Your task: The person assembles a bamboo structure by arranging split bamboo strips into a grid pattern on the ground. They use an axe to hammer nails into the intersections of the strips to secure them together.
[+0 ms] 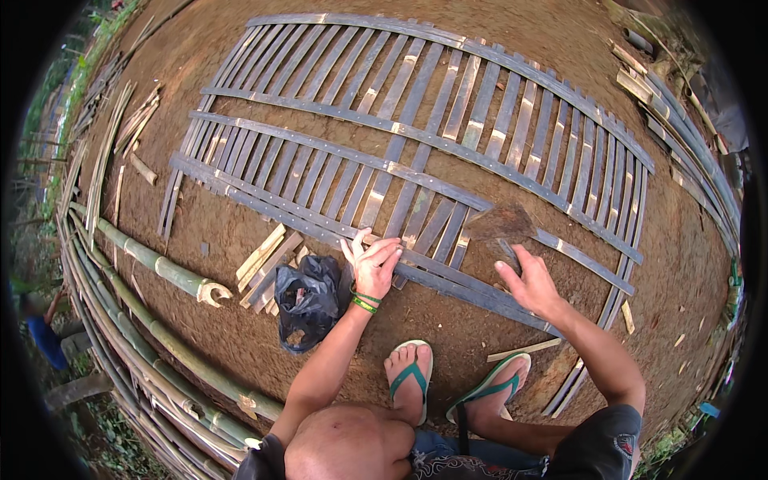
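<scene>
My left hand (374, 262), with green bands at its wrist, rests at the near rails of a slatted bamboo panel (416, 136). Its fingers are bent and pressed together on a dark slat; whatever they pinch is too small to see. My right hand (534, 284) is closed around the short dark handle of a tool with a broad, rusty brown head (502, 222). That head is raised over the panel's near side, right of my left hand. Between the near rails, some slats (438, 228) lie at a slant. The panel lies flat on the ground.
An open black plastic bag (308, 304) stands left of my feet, beside short split bamboo pieces (268, 268). Long bamboo poles (152, 336) lie along the left, and a thick cut one (156, 260) points inward. More poles (692, 136) are piled at the far right.
</scene>
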